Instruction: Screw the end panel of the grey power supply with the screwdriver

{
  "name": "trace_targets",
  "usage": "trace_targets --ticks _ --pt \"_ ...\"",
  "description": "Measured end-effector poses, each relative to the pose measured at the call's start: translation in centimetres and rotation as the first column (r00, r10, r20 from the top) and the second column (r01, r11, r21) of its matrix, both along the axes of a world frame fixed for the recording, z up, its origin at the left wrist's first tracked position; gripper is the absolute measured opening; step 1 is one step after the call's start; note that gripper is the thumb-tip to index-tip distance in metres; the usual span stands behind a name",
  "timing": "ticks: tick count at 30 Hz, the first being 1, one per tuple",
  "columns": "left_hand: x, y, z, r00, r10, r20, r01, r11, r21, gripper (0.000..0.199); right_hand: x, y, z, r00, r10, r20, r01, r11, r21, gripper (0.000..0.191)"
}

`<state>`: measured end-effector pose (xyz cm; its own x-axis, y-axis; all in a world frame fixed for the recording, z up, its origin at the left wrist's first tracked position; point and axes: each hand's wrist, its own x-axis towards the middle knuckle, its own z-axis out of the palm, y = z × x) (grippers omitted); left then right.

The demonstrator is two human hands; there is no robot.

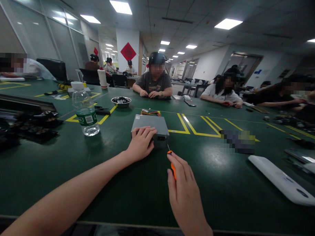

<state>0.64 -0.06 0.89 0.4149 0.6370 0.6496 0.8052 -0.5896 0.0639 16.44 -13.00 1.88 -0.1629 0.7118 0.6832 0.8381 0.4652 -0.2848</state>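
Note:
A grey metal power supply unit (153,123) lies flat on the green table, a bundle of coloured cables (150,113) coming out at its far side. My left hand (141,142) rests on its near left part, fingers over the top edge and thumb at the front face, gripping it. In my right hand (183,179) is a screwdriver (172,165) with an orange and black handle. Its thin shaft points up and away to the unit's front right corner; whether the tip touches a screw is too small to tell.
A water bottle (85,112) stands left of the unit, with a metal bowl (121,102) farther back. Dark parts (30,125) are piled at far left. A long white plastic cover (281,179) lies at right. Yellow tape (188,124) marks the table (113,195). A person (155,78) sits opposite.

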Motion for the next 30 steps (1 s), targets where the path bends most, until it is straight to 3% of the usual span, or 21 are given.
trace_targets --ticks 9,16,22,26,30 --pt "-0.1 0.0 0.0 1.0 -0.009 0.011 0.009 1.0 -0.012 0.04 0.4 0.2 0.3 0.987 -0.131 -0.098 0.131 0.991 0.001 0.029" --pt "-0.1 -0.1 0.1 1.0 -0.01 0.016 0.01 1.0 -0.009 0.041 -0.1 0.0 0.0 0.99 -0.051 -0.133 0.048 0.999 -0.025 0.034" --pt "-0.1 0.0 0.0 1.0 -0.01 0.012 0.01 1.0 -0.003 0.04 0.3 0.3 0.1 0.987 -0.152 -0.047 0.153 0.988 0.017 0.031" --pt "-0.1 0.0 0.0 1.0 -0.01 0.017 0.01 1.0 -0.006 0.04 1.0 0.3 0.3 0.972 -0.221 -0.081 0.221 0.975 -0.013 0.031" --pt "-0.1 0.0 0.0 1.0 -0.019 0.023 0.019 1.0 -0.014 0.042 1.3 0.1 0.2 0.973 -0.184 -0.137 0.178 0.983 -0.051 0.033"
